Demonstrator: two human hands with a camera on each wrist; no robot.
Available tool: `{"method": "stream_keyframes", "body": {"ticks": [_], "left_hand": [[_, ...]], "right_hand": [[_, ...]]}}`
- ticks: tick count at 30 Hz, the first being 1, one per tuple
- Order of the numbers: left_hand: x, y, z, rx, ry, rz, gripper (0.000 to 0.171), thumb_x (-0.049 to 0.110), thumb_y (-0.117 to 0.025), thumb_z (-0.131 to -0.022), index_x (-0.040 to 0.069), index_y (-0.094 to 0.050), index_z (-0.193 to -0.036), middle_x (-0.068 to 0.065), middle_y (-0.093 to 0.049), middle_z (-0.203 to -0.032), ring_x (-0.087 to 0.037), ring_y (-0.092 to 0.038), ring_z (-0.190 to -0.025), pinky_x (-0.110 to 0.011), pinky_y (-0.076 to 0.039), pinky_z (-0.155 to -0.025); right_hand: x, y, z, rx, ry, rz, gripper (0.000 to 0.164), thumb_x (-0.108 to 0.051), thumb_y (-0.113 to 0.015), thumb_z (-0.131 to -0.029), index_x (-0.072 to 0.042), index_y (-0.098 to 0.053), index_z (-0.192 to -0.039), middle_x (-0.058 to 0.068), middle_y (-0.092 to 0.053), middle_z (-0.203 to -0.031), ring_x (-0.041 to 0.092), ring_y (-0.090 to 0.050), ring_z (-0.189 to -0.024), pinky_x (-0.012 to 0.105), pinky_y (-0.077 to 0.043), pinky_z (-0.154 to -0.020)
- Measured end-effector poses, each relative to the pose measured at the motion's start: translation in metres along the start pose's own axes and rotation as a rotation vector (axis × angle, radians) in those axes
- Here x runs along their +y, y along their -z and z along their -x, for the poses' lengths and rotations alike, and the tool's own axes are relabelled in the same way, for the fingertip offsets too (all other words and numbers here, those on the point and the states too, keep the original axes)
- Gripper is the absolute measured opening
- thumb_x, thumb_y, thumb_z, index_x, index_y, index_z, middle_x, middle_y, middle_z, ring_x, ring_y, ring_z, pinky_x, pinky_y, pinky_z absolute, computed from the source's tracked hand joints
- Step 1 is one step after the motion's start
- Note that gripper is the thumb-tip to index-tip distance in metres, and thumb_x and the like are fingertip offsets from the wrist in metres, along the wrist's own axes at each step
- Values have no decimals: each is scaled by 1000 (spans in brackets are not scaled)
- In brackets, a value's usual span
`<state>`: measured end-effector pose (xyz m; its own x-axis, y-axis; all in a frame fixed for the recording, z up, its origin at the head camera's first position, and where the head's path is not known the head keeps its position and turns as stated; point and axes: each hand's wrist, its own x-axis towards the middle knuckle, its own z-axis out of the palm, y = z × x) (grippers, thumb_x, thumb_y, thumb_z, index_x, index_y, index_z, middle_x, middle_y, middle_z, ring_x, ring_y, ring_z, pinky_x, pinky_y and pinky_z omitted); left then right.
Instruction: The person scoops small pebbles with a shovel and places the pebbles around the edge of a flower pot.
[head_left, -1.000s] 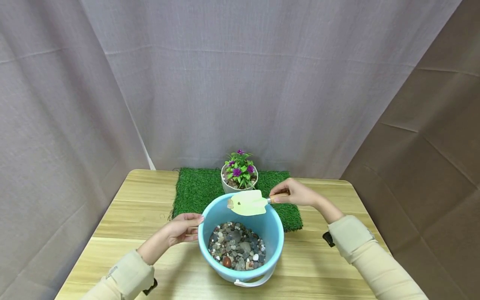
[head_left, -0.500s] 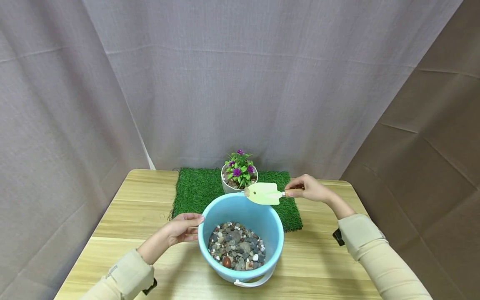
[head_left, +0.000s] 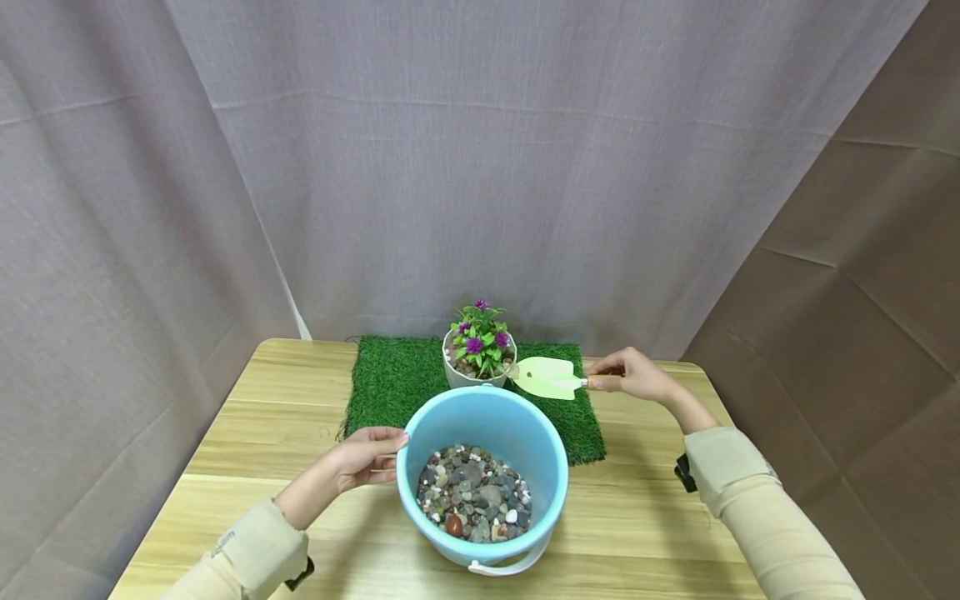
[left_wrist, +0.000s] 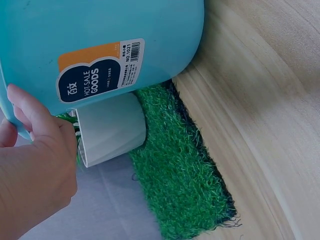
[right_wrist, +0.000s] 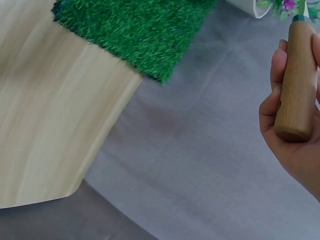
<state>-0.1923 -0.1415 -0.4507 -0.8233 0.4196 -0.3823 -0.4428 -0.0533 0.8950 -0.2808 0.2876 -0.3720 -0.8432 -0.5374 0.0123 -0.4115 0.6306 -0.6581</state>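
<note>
A light blue bucket (head_left: 555,450) stands on the table with pebbles (head_left: 472,492) covering its bottom. My left hand (head_left: 367,458) pinches the bucket's left rim between thumb and fingers. In my right hand (head_left: 633,375) is a trowel (head_left: 547,377), gripped by its wooden handle (right_wrist: 296,85). The pale yellow blade is level above the turf, and a light brown stone (head_left: 513,372) sits at its tip. That tip is at the right side of a white flower pot (head_left: 461,377), which holds a plant with purple flowers (head_left: 476,343). Whether tip and pot touch, I cannot tell.
Under the pot lies a green turf mat (head_left: 390,375) at the back of the wooden table (head_left: 300,417). The bucket's white handle (head_left: 510,568) hangs down at its front. Grey curtains (head_left: 465,183) close off the back and sides.
My right hand has carried the trowel right and back, from above the bucket to the pot's right side. The left hand and the bucket have stayed in place.
</note>
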Motion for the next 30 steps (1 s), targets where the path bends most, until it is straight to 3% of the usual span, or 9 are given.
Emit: {"method": "stream_keyframes", "body": {"ticks": [9,17,30], "left_hand": [[1,1,1,9,4,-5,36,18,-60,-93,-6,-51,-119,4,-67,-75,-2,-65,-65,-21,-62,-70],[1,2,1,9,1,0,32,17,-59,-93,-4,-53,-116,4,-67,-74,-2,-65,-64,-21,-62,-70],[-3,1,-2,12,-3,-9,37,19,-60,-92,-5,-52,-119,5,-67,-75,-3,-65,-66,-22,-62,-71]], "right_hand": [[19,-4,-1,34,-65,-25,24,-5,-62,-89,15,-64,-102,24,-67,-85,3,-51,-63,16,-48,-53],[29,-16,-9,64,-44,-34,23,-5,-62,-89,16,-64,-100,28,-67,-87,4,-54,-63,17,-51,-55],[39,-30,-24,70,-67,-18,21,-6,-63,-89,13,-67,-95,18,-68,-79,9,-53,-62,20,-50,-54]]}}
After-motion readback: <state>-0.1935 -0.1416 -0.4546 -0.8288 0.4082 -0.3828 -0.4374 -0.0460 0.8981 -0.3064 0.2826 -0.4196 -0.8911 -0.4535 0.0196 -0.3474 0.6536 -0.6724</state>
